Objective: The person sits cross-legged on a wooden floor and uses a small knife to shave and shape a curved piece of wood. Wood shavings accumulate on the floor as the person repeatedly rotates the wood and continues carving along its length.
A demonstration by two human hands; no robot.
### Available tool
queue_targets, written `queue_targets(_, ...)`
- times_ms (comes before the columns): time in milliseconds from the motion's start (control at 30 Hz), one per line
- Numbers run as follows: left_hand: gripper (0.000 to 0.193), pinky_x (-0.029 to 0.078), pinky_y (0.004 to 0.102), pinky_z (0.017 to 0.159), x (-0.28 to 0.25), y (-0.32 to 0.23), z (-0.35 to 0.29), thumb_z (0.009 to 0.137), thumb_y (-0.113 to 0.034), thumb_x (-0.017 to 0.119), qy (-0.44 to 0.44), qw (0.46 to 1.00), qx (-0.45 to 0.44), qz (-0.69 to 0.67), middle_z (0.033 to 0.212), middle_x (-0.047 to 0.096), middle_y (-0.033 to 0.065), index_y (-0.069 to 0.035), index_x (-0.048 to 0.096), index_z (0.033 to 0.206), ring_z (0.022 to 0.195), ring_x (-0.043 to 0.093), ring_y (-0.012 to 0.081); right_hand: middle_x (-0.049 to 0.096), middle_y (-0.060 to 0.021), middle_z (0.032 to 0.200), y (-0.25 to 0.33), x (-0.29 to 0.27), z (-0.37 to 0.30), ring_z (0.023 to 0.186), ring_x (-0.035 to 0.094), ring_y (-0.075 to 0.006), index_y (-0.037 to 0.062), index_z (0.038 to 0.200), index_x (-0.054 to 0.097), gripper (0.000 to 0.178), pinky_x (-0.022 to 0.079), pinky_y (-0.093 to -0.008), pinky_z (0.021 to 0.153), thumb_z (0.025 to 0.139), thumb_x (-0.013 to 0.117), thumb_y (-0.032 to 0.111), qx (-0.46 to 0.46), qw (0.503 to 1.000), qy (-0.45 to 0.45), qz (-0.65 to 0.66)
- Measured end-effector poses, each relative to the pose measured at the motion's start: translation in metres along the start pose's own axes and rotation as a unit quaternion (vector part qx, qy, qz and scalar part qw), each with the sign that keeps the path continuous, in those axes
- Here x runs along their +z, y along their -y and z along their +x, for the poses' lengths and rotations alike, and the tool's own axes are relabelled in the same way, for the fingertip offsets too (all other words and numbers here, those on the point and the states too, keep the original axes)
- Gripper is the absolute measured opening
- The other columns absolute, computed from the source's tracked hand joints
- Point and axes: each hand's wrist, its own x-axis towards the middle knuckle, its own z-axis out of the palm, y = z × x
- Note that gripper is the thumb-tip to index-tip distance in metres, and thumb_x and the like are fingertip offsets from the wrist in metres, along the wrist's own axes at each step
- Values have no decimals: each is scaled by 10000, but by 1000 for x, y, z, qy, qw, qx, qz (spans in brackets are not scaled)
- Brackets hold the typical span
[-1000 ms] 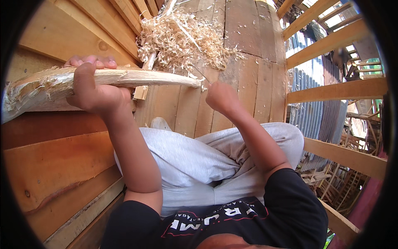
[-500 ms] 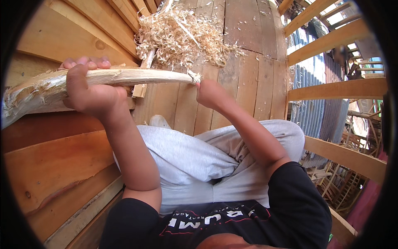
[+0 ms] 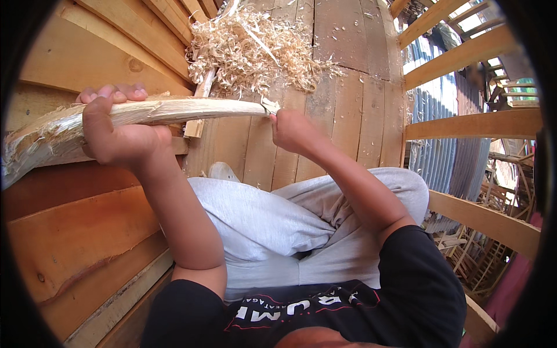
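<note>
A long, curved piece of pale, stripped wood (image 3: pixel 203 110) stretches from the left edge to the middle, thick and rough at its left end and tapering to the right. My left hand (image 3: pixel 130 134) is wrapped around its thicker part, thumb on the near side and fingertips showing over the far side. At the narrow end my right hand (image 3: pixel 290 130) is closed in a fist, knuckles outward. Right beside that fist, a curled pale shaving (image 3: pixel 270 105) clings to the tip. Whatever the right fingers grip is hidden by the hand.
A heap of curly wood shavings (image 3: pixel 249 52) lies on the plank floor (image 3: pixel 348 116) ahead. Stacked boards (image 3: pixel 75 52) line the left side. To the right runs a wooden rail (image 3: pixel 473 124), with corrugated metal sheets (image 3: pixel 432 98) beyond it. My crossed legs (image 3: pixel 261 220) are in front of me.
Both hands and the wood have shifted slightly to the left. My grip on the wood looks the same.
</note>
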Motion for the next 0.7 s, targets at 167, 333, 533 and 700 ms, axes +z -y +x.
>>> queue_targets(167, 218, 388, 339, 626, 7, -3, -4, 668, -134, 558, 14, 1000, -4, 11, 633, 389, 9, -106, 416, 832, 546, 405, 156, 619, -307, 788, -40, 16, 5, 794, 609, -479, -75, 836, 605, 453, 469, -536, 710, 995, 385, 287, 35, 998, 40, -27)
queue_targets(333, 202, 383, 331, 618, 4, -2, -2, 674, -138, 559, -1, 1000, 5, 15, 638, 387, 11, -107, 415, 813, 556, 409, 155, 613, -321, 792, -14, 14, 4, 777, 601, -488, -82, 803, 600, 438, 459, -545, 704, 991, 408, 263, 2, 999, -28, 45)
queue_targets(533, 181, 382, 344, 621, 0, -2, -3, 669, -146, 560, 10, 1000, 3, 22, 640, 389, 14, -105, 411, 764, 553, 411, 159, 596, -329, 740, -8, 14, 0, 719, 583, -507, -89, 755, 583, 447, 452, -543, 672, 989, 423, 256, -20, 998, -33, 40)
queue_targets(700, 181, 387, 332, 626, 2, -1, -1, 673, -143, 561, -18, 1000, 7, 14, 637, 370, 20, -102, 420, 779, 553, 418, 166, 590, -329, 719, -5, 15, 0, 706, 578, -507, -83, 760, 584, 433, 449, -542, 661, 989, 424, 248, -32, 998, -37, 50)
